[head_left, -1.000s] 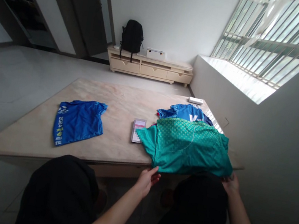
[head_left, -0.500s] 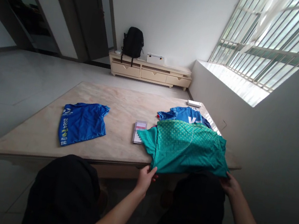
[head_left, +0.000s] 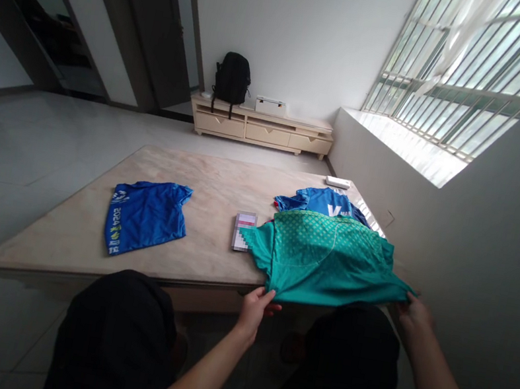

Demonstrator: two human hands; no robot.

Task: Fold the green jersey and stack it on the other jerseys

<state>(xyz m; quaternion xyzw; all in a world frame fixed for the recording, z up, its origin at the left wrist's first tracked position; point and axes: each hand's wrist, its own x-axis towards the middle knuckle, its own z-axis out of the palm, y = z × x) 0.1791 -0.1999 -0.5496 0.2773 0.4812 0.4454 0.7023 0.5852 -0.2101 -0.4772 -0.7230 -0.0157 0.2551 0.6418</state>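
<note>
A green T-shirt (head_left: 323,259) with a pale dotted pattern lies spread at the right of the table, its near hem hanging at the edge by my knees. My left hand (head_left: 256,308) pinches the hem's left corner. The right corner is gripped by my right hand (head_left: 415,309), which pulls it out to the side. Under the green shirt, a blue T-shirt (head_left: 322,200) with white lettering shows at the far side. A folded blue shirt (head_left: 148,218) lies apart on the left. The green sleeve partly covers a small blurred box (head_left: 245,222).
The marble-look table (head_left: 222,181) ends close to my knees. At its far right corner sits a white object (head_left: 337,182). Across the floor, a low cabinet (head_left: 265,132) bears a black backpack (head_left: 232,79) and a white case (head_left: 270,106). A person (head_left: 31,7) is in the left doorway.
My right hand has moved outward to the right, drawing the shirt's corner into a stretched point. My left hand keeps its hold at nearly the same spot.
</note>
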